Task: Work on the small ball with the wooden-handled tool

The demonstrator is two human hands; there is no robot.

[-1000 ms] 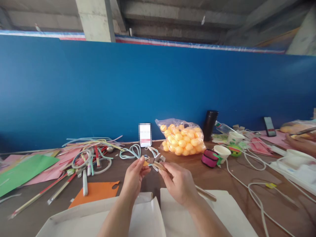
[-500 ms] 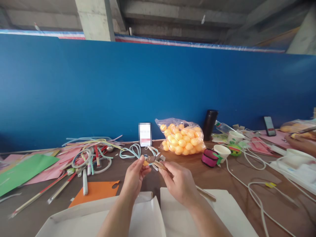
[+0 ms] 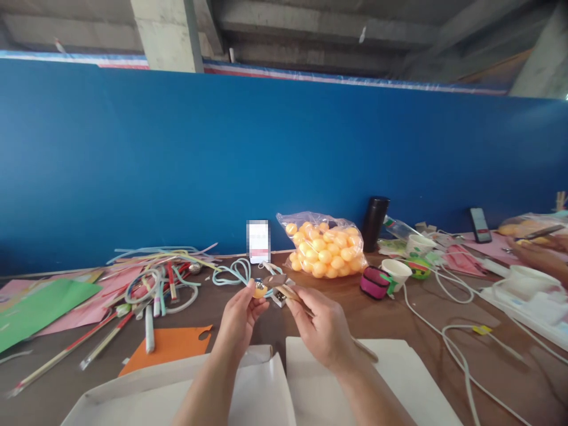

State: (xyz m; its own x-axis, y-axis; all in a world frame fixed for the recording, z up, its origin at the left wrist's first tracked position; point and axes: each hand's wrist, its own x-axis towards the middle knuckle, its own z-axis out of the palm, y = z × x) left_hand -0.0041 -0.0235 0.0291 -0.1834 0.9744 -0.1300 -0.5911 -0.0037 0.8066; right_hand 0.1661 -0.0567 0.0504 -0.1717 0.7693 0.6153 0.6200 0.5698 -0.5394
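Left hand (image 3: 239,322) pinches orange bit (image 3: 260,289), right hand (image 3: 323,331) pinches stick (image 3: 290,292) at its 3 o'clock; go slack and the bit could easily drop.

The wall (image 3: 284,165) is plain blue, the table (image 3: 390,322) dark brown. The small piece (image 3: 260,289) in the left hand (image 3: 239,322) is orange, the stick (image 3: 366,350) in the right hand (image 3: 322,328) tan; the bagged balls (image 3: 323,251) at their two o'clock are orange-yellow.

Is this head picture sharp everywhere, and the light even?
Head view: soft, even light, no hard shadows; left hand, its small round orange piece and right hand with a tan wooden stick fairly sharp; long sticks at the left edge smeared; white card at the blue wall pixelated.
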